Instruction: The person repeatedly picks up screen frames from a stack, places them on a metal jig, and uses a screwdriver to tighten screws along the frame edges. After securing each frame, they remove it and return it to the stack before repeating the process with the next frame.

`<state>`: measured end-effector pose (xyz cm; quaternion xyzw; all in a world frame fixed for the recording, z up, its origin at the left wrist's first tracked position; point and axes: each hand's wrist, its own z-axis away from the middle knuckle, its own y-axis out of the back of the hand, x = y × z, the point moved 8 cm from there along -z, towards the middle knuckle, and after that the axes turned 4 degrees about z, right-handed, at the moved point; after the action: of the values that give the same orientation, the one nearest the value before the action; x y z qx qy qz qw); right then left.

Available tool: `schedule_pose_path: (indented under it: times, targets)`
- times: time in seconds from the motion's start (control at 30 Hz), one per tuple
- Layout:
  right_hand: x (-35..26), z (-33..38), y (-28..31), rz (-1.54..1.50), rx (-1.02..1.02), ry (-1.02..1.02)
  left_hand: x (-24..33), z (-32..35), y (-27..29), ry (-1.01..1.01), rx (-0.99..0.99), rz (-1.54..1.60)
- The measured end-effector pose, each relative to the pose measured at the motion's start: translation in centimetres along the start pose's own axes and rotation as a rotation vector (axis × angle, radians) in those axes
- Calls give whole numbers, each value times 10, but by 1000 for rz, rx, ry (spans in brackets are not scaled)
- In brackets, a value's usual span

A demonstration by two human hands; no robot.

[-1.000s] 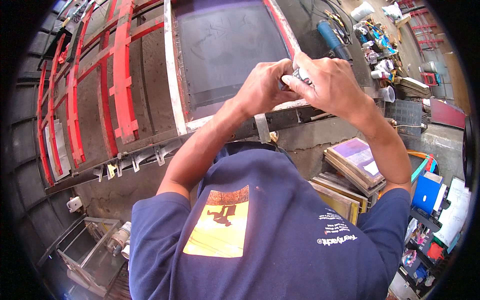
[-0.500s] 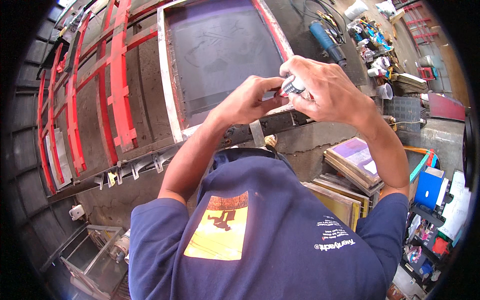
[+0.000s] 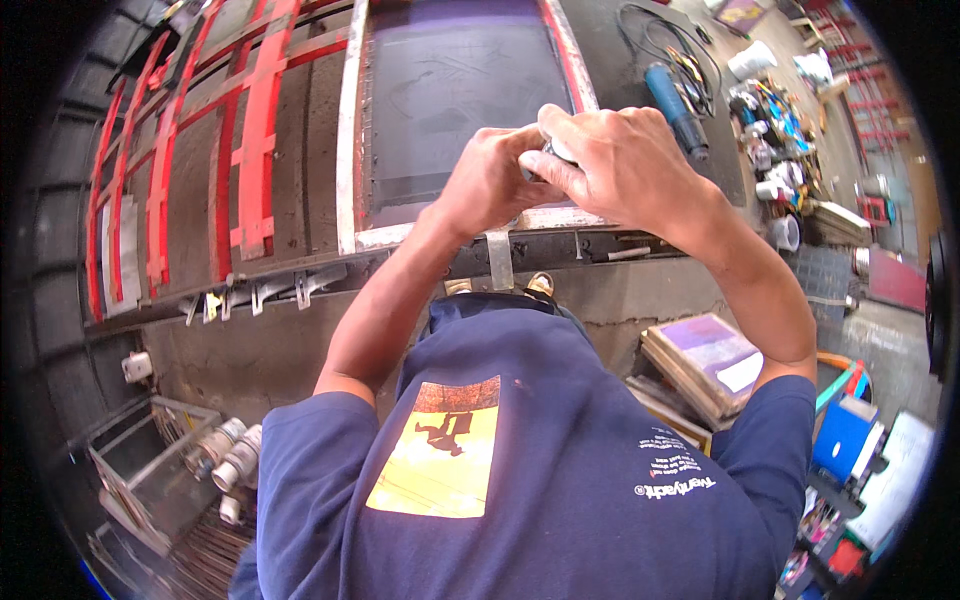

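Both my hands meet over the near right corner of a screen-printing frame point(image 3: 349, 150) with a white and red rim and a dark mesh point(image 3: 465, 105). My right hand point(image 3: 625, 165) is closed around a small white and dark object point(image 3: 559, 150). Most of that object is hidden by the fingers, so its kind cannot be told. My left hand point(image 3: 498, 180) is closed up against the right, fingertips at the same object; what it grips is hidden. A strip of clear tape point(image 3: 499, 260) hangs from the near edge below my hands.
Red slatted racks point(image 3: 258, 150) stand at the left. A blue power tool point(image 3: 675, 110) with a cable lies right of the frame, with cluttered bottles point(image 3: 765, 125) beyond. Stacked wooden-framed screens point(image 3: 700, 360) sit lower right; metal clamps point(image 3: 258, 295) line the table's near edge.
My view has shifted, so the table appears moved. My hands have drawn closer together, and the small object, plainer before with a red part by my left fingers, is now mostly covered.
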<state>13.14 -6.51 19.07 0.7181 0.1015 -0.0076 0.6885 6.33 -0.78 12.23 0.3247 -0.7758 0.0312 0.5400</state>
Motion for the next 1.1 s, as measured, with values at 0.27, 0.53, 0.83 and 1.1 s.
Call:
schedule_pose_path:
  times: [0.27,0.53,0.83,1.1]
  targets:
    - [8,3,4,-46,-23,165,0,6,-2,218,-7,-72]
    - [11,12,-1,-173,62,268,4,27,-11,200,107,41]
    - [9,14,6,-220,196,417,1,30,-14,241,193,43]
    - [16,9,4,-222,141,269,14,20,-12,107,225,-357]
